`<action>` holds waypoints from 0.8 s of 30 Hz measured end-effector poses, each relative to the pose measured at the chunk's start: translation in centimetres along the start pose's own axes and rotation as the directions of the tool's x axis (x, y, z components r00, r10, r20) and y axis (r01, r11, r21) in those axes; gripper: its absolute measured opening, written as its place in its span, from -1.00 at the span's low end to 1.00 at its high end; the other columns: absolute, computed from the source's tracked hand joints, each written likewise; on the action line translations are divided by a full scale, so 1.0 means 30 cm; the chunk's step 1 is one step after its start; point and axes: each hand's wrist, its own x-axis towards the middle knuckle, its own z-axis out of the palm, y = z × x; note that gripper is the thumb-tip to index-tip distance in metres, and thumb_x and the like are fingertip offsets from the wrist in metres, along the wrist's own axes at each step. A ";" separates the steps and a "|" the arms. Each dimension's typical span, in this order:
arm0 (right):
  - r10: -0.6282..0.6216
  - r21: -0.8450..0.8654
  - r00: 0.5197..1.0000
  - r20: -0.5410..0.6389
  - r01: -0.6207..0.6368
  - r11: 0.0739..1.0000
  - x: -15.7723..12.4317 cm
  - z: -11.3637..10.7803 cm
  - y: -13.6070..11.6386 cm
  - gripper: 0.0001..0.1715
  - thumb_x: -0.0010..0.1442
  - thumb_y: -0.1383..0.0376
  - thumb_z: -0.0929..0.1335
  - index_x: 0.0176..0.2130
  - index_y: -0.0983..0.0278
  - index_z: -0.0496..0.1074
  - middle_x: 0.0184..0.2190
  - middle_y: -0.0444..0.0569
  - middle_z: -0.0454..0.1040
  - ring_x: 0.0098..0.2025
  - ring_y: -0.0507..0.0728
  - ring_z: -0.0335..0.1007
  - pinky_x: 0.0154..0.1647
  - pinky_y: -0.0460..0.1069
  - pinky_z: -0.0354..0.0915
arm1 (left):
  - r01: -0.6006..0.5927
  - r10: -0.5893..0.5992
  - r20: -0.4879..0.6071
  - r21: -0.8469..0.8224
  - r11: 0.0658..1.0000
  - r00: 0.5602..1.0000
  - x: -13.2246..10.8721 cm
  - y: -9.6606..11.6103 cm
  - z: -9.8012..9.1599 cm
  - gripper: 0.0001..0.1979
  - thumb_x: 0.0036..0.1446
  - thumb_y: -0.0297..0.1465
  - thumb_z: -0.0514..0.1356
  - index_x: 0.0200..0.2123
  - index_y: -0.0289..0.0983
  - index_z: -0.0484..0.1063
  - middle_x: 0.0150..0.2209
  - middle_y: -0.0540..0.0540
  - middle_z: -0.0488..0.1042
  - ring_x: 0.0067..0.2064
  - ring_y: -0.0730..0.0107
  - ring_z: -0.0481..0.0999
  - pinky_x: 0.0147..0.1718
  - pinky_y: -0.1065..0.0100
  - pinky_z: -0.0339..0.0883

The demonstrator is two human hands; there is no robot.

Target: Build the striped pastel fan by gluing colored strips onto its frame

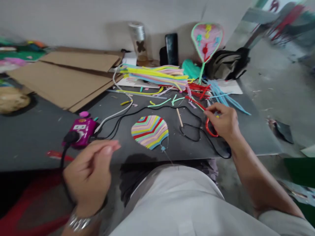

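Note:
A round fan head point(150, 131) of striped fuzzy stems, in red, yellow, pink, blue and green, lies near the table's front edge. A small blue twist and a thin wire stick out at its lower right. My left hand point(90, 168) is raised to its left, thumb and fingers pinched together; whatever they hold, if anything, is too small to make out. On the right, my right hand point(222, 119) closes its fingertips on red-handled scissors point(211, 130), beside the loose stems. One handle loop shows below the fingers; the rest is partly hidden.
Bundled fuzzy stems point(157, 77) lie at the back, before a phone point(171, 49) and a bottle point(139, 41). A finished pink fan point(206, 41) stands against the wall. Cardboard point(66, 77), a purple power adapter point(82, 131), black cable point(137, 111) and a small stick point(179, 117) occupy the table.

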 end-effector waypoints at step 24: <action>-0.625 0.481 0.736 0.259 0.463 0.744 -0.282 0.151 -0.189 -0.82 0.43 0.39 0.36 -0.17 0.22 0.59 -0.27 0.00 0.63 -0.20 0.12 0.52 -0.11 0.06 0.28 | 0.117 -0.010 0.547 -0.162 0.980 0.837 -0.087 0.014 0.118 -0.82 0.24 -0.29 0.30 -0.22 -0.21 0.71 -0.30 -0.08 0.68 -0.37 0.38 0.59 -0.41 0.43 0.42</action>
